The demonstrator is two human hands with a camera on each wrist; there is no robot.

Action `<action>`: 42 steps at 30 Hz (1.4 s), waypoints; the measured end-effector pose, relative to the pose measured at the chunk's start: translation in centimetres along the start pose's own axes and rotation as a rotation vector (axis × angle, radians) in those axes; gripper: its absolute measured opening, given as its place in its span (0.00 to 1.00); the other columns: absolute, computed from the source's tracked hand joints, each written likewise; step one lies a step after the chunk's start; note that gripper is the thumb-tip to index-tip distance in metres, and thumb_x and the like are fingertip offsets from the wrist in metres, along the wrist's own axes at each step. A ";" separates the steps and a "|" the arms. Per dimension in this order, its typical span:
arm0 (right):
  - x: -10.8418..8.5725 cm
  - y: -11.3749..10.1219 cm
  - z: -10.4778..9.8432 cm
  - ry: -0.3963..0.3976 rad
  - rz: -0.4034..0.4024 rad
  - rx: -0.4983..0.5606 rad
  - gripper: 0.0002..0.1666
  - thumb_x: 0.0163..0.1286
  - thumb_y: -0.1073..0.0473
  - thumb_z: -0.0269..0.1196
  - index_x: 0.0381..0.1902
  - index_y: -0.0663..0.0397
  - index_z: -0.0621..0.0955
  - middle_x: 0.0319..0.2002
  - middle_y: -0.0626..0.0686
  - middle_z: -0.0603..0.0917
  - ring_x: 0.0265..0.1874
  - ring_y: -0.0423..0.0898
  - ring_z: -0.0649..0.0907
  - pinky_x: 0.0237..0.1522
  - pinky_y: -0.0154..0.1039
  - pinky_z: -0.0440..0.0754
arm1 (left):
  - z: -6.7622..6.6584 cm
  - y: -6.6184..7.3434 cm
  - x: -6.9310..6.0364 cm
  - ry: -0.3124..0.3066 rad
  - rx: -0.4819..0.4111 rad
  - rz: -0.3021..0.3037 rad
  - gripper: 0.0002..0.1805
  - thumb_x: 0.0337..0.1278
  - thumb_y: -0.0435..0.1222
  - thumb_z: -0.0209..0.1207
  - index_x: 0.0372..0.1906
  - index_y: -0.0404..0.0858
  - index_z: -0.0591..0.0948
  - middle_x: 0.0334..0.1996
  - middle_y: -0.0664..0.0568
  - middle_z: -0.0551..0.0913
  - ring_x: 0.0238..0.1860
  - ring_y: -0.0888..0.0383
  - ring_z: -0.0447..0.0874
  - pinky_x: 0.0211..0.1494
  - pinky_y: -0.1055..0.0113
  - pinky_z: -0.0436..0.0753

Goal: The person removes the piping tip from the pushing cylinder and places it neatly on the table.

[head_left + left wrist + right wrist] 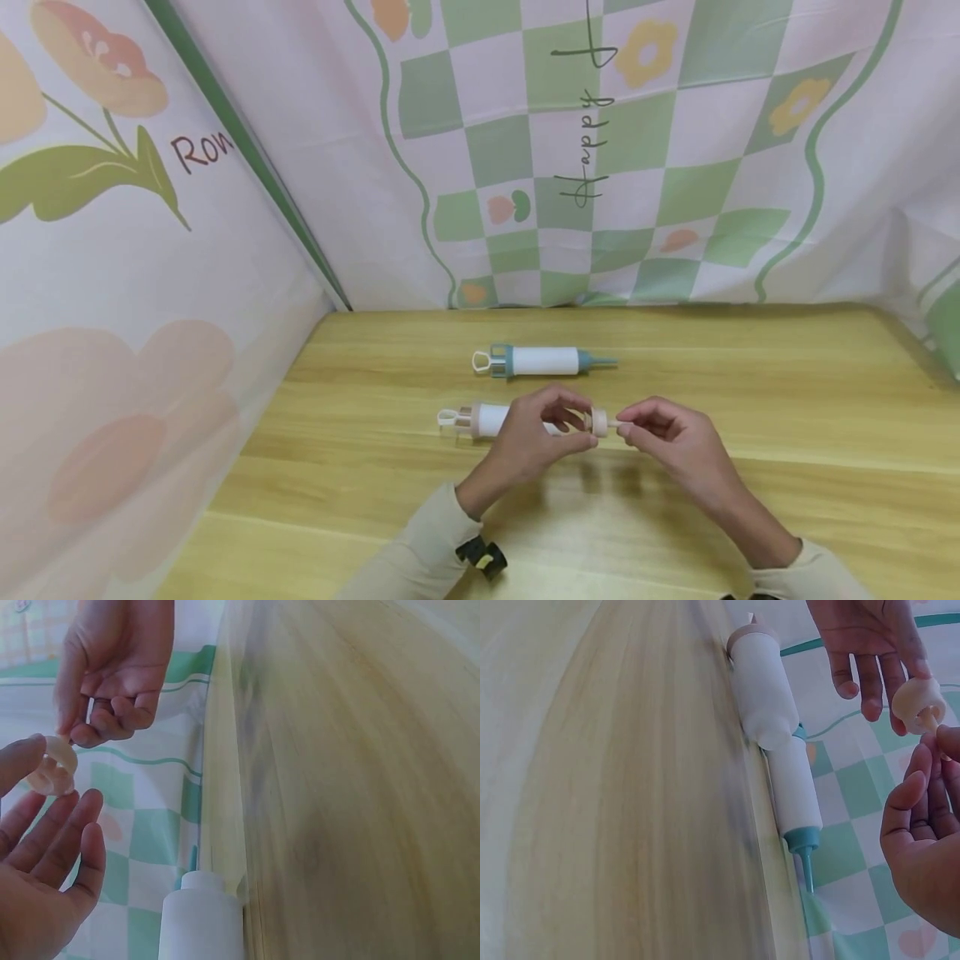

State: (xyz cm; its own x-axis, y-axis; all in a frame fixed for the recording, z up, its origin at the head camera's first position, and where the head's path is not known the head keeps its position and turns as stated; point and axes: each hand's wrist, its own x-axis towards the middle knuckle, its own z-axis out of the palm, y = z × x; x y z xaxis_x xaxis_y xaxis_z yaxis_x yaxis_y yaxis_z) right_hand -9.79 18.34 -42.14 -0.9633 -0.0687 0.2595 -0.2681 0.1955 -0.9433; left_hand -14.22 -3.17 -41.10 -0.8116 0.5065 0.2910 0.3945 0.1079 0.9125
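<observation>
A small cream cap (599, 422) with a thin nozzle is held in the air between both hands. The left hand (528, 437) pinches its wide end between thumb and fingers. At the nozzle, the right hand (678, 442) pinches with thumb and index finger. In the right wrist view the cap (917, 703) has its nozzle towards the right hand (930, 817). Behind the left hand lies a white tube with a pinkish collar (761, 686) and a pale looped handle (450, 418); its end has no nozzle on it.
Farther back on the wooden table (787, 400) lies a second white tube (546, 361) with a teal collar and teal nozzle (804, 840). A patterned cloth (495, 158) hangs along the table's back edge, and another (150, 333) along the left.
</observation>
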 end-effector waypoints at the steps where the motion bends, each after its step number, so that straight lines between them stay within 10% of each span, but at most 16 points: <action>1: 0.0 0.0 0.1 0.000 -0.002 0.005 0.06 0.67 0.69 0.66 0.41 0.67 0.83 0.33 0.53 0.87 0.30 0.41 0.85 0.33 0.35 0.84 | 0.0 0.0 0.0 0.003 -0.001 -0.007 0.17 0.52 0.26 0.72 0.47 0.35 0.83 0.43 0.47 0.86 0.40 0.60 0.86 0.45 0.63 0.85; 26: 0.3 -0.5 1.1 0.005 0.054 0.207 0.08 0.69 0.70 0.64 0.42 0.75 0.80 0.33 0.53 0.85 0.30 0.42 0.84 0.34 0.34 0.84 | 0.4 -0.5 -0.1 0.074 -0.071 -0.019 0.13 0.54 0.28 0.71 0.46 0.34 0.86 0.43 0.48 0.88 0.34 0.66 0.84 0.39 0.69 0.84; 42: -0.1 -0.5 1.4 -0.081 0.033 0.088 0.18 0.76 0.65 0.57 0.60 0.67 0.73 0.40 0.56 0.87 0.36 0.51 0.85 0.39 0.39 0.85 | 0.3 -0.3 -0.2 0.087 -0.121 -0.007 0.13 0.54 0.27 0.70 0.46 0.31 0.86 0.43 0.45 0.88 0.30 0.66 0.85 0.36 0.70 0.85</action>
State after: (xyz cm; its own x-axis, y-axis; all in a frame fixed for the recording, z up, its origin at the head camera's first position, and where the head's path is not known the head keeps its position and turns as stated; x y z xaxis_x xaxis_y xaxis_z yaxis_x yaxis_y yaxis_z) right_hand -9.54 16.88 -42.01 -0.9663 -0.1431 0.2141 -0.2309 0.1129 -0.9664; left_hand -14.07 -2.99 -41.54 -0.8504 0.4299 0.3035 0.3381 0.0044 0.9411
